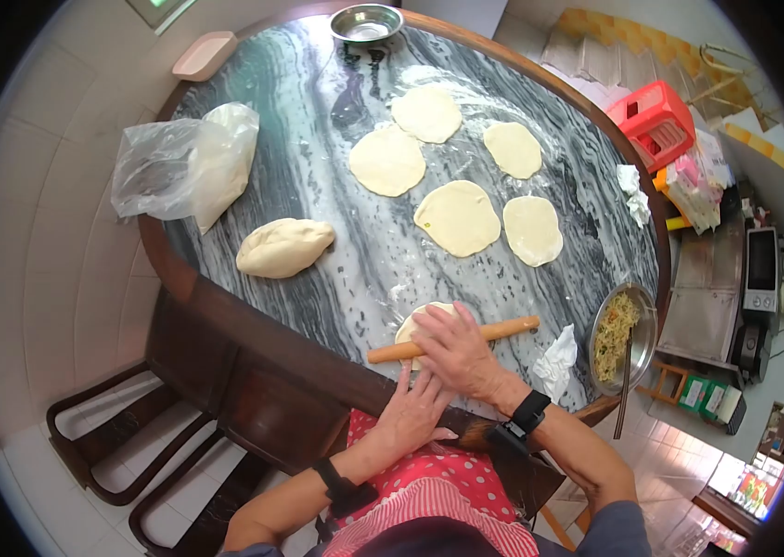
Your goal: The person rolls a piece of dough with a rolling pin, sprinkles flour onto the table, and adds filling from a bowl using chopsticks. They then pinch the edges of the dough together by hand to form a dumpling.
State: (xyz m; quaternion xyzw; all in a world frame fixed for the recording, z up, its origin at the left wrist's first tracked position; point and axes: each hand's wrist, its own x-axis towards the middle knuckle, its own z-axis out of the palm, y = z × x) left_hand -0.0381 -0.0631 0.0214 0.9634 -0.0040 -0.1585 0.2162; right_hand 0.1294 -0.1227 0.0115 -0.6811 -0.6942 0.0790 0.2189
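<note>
My right hand lies across a wooden rolling pin, its palm and fingers over the middle. Beneath the pin sits a small round of dough, partly covered by that hand. My left hand is at the near table edge, its fingers stretched toward the dough's near side; no object shows in it. Farther up are several flattened dough rounds, among them one with a small green speck and one at the far side. A thick lump of dough rests to the left.
The marble table has a wooden rim and flour patches. A plastic bag with whitish contents lies left. A metal bowl stands far back; a bowl of chopped filling with utensil handles sits right. Crumpled tissue lies nearby. Chairs stand lower left.
</note>
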